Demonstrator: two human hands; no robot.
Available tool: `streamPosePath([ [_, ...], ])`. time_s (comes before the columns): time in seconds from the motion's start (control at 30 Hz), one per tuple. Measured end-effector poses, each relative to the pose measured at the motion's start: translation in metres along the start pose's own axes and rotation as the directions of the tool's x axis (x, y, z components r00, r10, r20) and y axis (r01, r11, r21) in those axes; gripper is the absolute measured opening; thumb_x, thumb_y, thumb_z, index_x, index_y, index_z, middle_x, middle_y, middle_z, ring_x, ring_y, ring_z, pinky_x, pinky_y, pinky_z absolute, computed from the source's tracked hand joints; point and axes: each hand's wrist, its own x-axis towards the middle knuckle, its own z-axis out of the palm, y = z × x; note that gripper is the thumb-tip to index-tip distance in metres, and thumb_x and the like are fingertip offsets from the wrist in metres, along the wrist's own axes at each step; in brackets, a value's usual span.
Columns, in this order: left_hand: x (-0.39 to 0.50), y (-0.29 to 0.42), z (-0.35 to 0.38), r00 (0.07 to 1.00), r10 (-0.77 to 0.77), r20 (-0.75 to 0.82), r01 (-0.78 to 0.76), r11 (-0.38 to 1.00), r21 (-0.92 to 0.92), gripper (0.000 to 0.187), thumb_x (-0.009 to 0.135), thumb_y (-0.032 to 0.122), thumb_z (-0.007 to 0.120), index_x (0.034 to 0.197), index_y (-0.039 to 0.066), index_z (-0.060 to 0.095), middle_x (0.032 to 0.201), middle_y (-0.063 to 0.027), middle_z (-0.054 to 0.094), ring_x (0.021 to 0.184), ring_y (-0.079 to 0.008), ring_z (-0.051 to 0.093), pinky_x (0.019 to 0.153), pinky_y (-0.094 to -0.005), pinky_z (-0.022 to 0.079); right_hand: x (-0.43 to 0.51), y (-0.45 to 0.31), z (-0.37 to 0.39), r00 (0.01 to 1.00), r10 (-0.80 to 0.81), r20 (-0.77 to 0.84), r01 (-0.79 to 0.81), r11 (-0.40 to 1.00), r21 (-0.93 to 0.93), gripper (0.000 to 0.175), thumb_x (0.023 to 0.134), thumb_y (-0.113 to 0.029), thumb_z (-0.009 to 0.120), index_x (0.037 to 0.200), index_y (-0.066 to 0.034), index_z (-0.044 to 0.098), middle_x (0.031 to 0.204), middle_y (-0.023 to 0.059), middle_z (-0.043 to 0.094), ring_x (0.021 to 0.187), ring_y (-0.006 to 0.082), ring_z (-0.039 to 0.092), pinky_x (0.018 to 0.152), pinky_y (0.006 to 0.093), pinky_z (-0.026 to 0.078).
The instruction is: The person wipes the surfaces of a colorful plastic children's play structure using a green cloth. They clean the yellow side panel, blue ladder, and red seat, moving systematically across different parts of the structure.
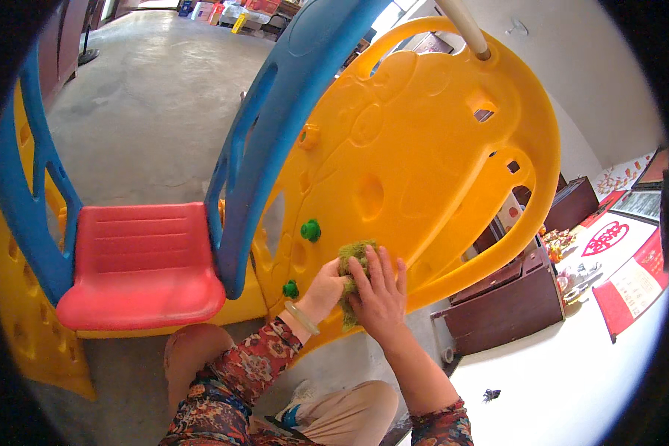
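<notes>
My left hand (321,289), with a pale bangle at the wrist, grips the left edge of a bunched olive-green cloth (350,312). My right hand (379,290) lies over the same cloth, its fingers stretched out and pressing it against a yellow plastic side panel (412,161). Part of the cloth is hidden under both hands. Green plastic knobs (310,229) stick out of the panel to the left of my hands. Left of the panel, a red plastic swing seat (145,267) hangs between blue plastic arms (273,122).
A whitish pole (465,28) meets the panel's top. Behind the panel on the right stands a dark reddish-brown cabinet (502,304). Another yellow panel (33,312) stands at the far left. Boxes (216,13) sit at the far end of the concrete floor (145,111). My bent knees are below.
</notes>
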Motion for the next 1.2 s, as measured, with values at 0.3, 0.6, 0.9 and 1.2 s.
streamPosePath([
  [0.3, 0.008, -0.021, 0.027, 0.873, 0.477, 0.102, -0.397, 0.574, 0.716, 0.044, 0.082, 0.008, 0.062, 0.126, 0.005, 0.057, 0.133, -0.0146, 0.053, 0.126, -0.0361, 0.044, 0.108, -0.0443, 0.033, -0.01, 0.021, -0.037, 0.984, 0.081, -0.16, -0.039, 0.967, 0.251, 0.055, 0.094, -0.041, 0.052, 0.133, -0.0023, 0.05, 0.146, 0.0231, 0.04, 0.136, 0.0404, 0.037, 0.111, 0.0569, 0.023],
  [0.6, 0.022, -0.043, 0.052, 0.786, 0.506, 0.356, -0.326, -0.15, 0.933, 0.056, 0.089, 0.035, 0.057, 0.139, 0.014, 0.048, 0.148, -0.0156, 0.037, 0.139, -0.0421, 0.028, 0.11, -0.0535, 0.025, -0.001, 0.044, -0.048, 0.949, 0.03, -0.313, 0.001, 0.995, 0.097, 0.055, 0.1, -0.045, 0.035, 0.126, -0.0004, 0.053, 0.136, 0.0255, 0.049, 0.129, 0.0422, 0.044, 0.11, 0.0557, 0.025],
  [0.9, 0.094, 0.002, 0.092, 0.74, 0.515, 0.433, -0.323, -0.292, 0.9, 0.065, 0.085, 0.041, 0.06, 0.141, 0.011, 0.044, 0.149, -0.0198, 0.034, 0.14, -0.0416, 0.027, 0.11, -0.0532, 0.025, -0.011, 0.049, -0.04, 0.901, 0.05, -0.432, 0.036, 0.982, 0.188, 0.054, 0.1, -0.049, 0.035, 0.122, -0.007, 0.06, 0.132, 0.0166, 0.057, 0.125, 0.0328, 0.051, 0.108, 0.0516, 0.029],
  [1.2, 0.126, 0.055, 0.137, 0.718, 0.501, 0.484, -0.375, -0.308, 0.875, 0.071, 0.082, 0.033, 0.065, 0.139, 0.0, 0.042, 0.145, -0.0262, 0.035, 0.139, -0.0442, 0.026, 0.111, -0.0555, 0.023, -0.008, 0.049, -0.048, 0.898, 0.088, -0.43, 0.023, 0.969, 0.245, 0.05, 0.099, -0.045, 0.04, 0.125, -0.006, 0.057, 0.137, 0.0186, 0.051, 0.127, 0.0348, 0.048, 0.106, 0.0522, 0.032],
])
